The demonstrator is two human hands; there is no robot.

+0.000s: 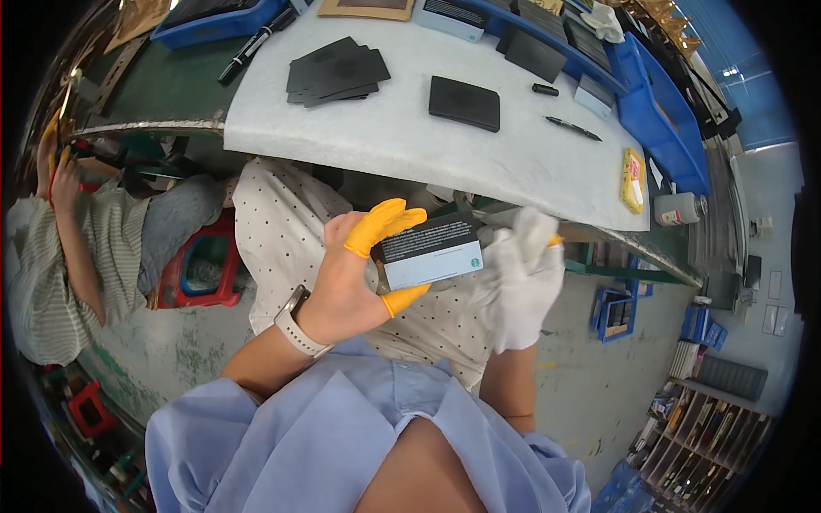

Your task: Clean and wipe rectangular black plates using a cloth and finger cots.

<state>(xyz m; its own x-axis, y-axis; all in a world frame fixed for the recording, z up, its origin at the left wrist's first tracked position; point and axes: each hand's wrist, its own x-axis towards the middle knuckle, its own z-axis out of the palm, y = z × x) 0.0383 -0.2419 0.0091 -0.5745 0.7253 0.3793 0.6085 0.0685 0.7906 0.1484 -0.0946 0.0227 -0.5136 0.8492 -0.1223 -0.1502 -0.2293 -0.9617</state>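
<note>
My left hand (351, 269), with yellow finger covers on the fingers and thumb and a watch at the wrist, grips a printed card (432, 250) at its left end. The card's face is black above and pale blue below, with small print and a round green mark. It is held over my lap, in front of the table edge. Beside the card's right end is my right hand (517, 286) in a white glove. Motion blurs its fingers, and I cannot tell whether they hold anything. A bit of yellow shows at its fingertips.
On the white-covered table (368, 128) lie fanned black cards (336, 73), a black stack (464, 103), a pen (574, 128) and a yellow packet (632, 180). Blue bins (654, 111) line its right side. Another person (77, 265) sits at the left, near a red stool (201, 269).
</note>
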